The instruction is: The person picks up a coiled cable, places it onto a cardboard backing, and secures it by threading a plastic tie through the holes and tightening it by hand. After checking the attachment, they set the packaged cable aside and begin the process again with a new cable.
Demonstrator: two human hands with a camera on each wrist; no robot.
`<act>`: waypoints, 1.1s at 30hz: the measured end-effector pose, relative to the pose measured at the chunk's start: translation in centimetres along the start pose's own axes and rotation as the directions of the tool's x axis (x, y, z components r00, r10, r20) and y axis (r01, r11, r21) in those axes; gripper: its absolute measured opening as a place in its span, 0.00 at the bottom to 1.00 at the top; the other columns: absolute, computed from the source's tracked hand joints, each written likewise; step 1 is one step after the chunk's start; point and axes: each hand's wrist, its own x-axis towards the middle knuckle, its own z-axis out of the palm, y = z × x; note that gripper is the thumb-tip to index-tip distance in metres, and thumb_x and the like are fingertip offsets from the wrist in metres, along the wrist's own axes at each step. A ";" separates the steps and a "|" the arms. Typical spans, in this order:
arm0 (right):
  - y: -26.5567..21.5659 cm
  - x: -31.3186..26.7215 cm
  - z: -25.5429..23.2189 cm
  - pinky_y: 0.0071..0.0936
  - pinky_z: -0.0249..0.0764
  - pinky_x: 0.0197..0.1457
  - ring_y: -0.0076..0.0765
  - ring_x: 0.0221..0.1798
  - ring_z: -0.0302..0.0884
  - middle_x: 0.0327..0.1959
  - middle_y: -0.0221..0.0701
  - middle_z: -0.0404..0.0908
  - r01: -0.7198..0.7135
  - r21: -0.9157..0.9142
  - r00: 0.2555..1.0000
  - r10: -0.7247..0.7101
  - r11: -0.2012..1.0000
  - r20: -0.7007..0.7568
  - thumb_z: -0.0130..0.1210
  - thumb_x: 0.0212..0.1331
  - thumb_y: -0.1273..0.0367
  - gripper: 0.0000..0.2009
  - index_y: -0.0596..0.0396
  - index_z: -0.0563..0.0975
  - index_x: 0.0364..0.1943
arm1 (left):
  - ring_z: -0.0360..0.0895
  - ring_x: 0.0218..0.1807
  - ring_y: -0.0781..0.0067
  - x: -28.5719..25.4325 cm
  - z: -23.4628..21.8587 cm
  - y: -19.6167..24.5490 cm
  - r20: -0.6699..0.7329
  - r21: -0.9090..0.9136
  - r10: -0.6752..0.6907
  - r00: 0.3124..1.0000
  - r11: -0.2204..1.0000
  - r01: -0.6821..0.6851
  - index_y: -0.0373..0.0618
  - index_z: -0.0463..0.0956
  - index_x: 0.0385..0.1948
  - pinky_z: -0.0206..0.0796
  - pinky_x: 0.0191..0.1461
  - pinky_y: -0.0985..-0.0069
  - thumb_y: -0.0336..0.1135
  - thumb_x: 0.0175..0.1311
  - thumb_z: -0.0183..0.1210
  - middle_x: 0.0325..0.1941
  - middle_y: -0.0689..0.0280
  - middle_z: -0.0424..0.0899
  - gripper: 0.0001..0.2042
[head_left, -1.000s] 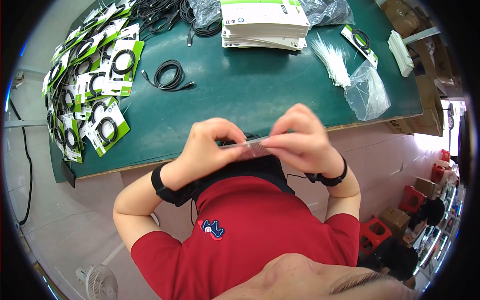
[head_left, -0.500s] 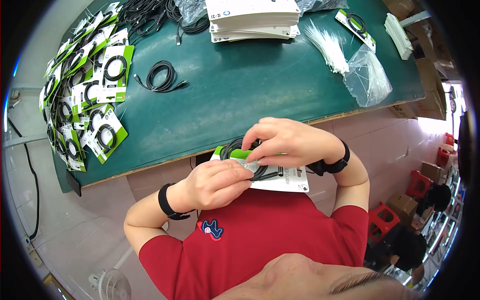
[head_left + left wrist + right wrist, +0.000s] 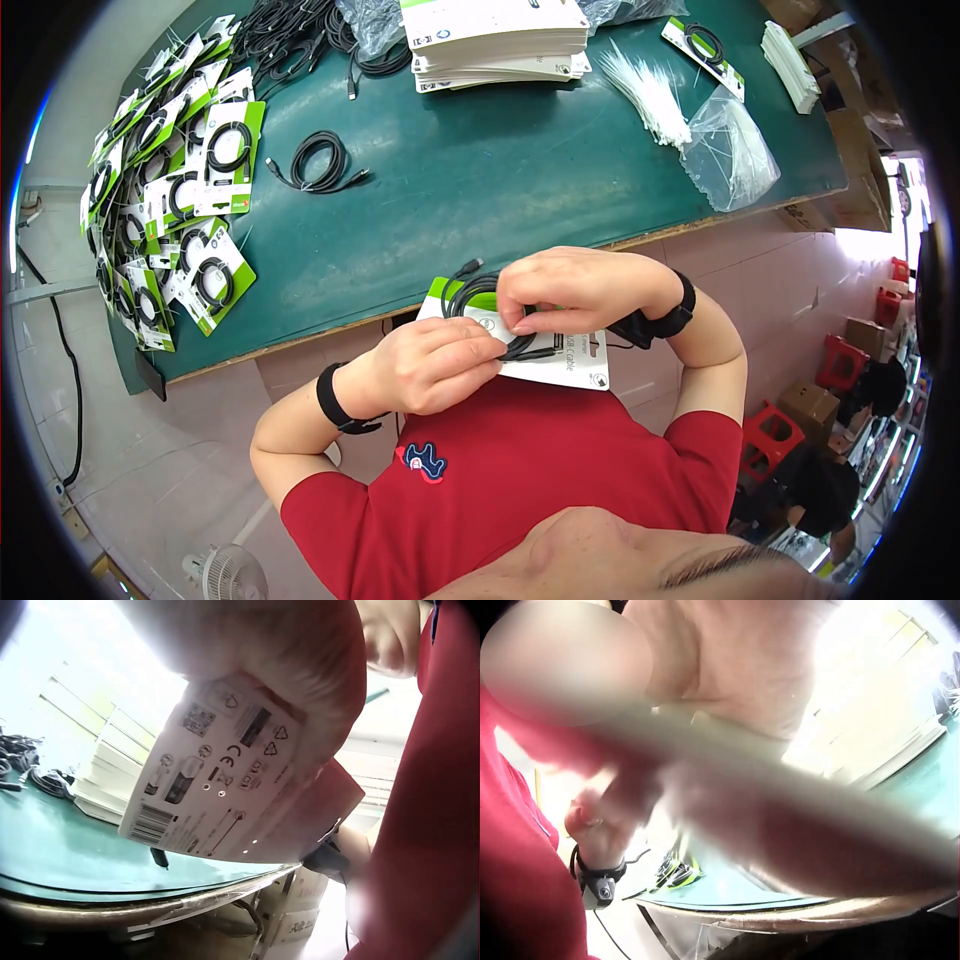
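Observation:
In the head view a white and green card (image 3: 565, 366) lies tilted in front of the red shirt, with a coiled black cable (image 3: 462, 292) on its face. My left hand (image 3: 435, 366) grips the card's near left part. Over the coil, my right hand (image 3: 585, 290) has bent fingers and thumb pinching at the cable; the exact pinch point is hidden. The left wrist view shows the card's printed back (image 3: 225, 769) under my left hand (image 3: 292, 660). In the right wrist view the card (image 3: 817, 840) is blurred, below my right hand (image 3: 735, 660).
The green table (image 3: 430, 200) holds a loose cable coil (image 3: 320, 162), carded cables (image 3: 215, 180) at left, a card stack (image 3: 495, 45) at the back, white ties (image 3: 650, 100), a clear bag (image 3: 735, 155) and a carded cable (image 3: 705, 48) at right.
A second ago both hands held a thin, edge-on object. The card's face then came into view with the cable on it. Since then my right fingers have drawn in closer over the coil.

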 end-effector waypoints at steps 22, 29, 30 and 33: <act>-1.9 -2.9 -0.6 0.24 0.72 0.31 0.26 0.31 0.79 0.31 0.29 0.82 -0.447 0.015 0.816 0.414 0.894 -0.403 0.66 0.56 0.74 0.03 0.56 0.82 0.32 | 0.85 0.36 0.62 -0.4 2.0 -2.6 -0.096 0.150 -0.083 0.992 0.984 0.097 0.38 0.80 0.32 0.80 0.41 0.70 0.21 0.44 0.67 0.38 0.58 0.85 0.11; -0.6 -2.5 2.6 0.23 0.75 0.31 0.20 0.35 0.80 0.38 0.31 0.83 -0.157 0.651 0.743 0.523 0.743 -0.418 0.64 0.59 0.77 0.03 0.60 0.81 0.35 | 0.85 0.37 0.62 -0.2 2.2 -1.8 -0.104 0.137 -0.178 0.978 0.972 0.192 0.38 0.80 0.32 0.82 0.45 0.67 0.21 0.46 0.66 0.38 0.60 0.84 0.10; -0.6 -2.4 2.9 0.24 0.76 0.32 0.23 0.36 0.82 0.39 0.32 0.84 -0.143 0.575 0.753 0.465 0.806 -0.465 0.63 0.58 0.79 0.04 0.60 0.81 0.35 | 0.85 0.36 0.62 -0.2 2.2 -1.8 -0.100 0.140 -0.184 0.978 0.970 0.197 0.39 0.80 0.32 0.82 0.45 0.67 0.21 0.46 0.66 0.38 0.60 0.84 0.10; -0.1 -1.9 3.4 0.26 0.79 0.34 0.28 0.38 0.84 0.40 0.35 0.84 -0.112 0.404 0.775 0.334 0.908 -0.537 0.62 0.56 0.81 0.06 0.60 0.81 0.37 | 0.85 0.37 0.63 -0.3 2.2 -2.0 -0.102 0.137 -0.198 0.975 0.968 0.211 0.40 0.80 0.32 0.81 0.45 0.68 0.22 0.45 0.67 0.38 0.61 0.85 0.10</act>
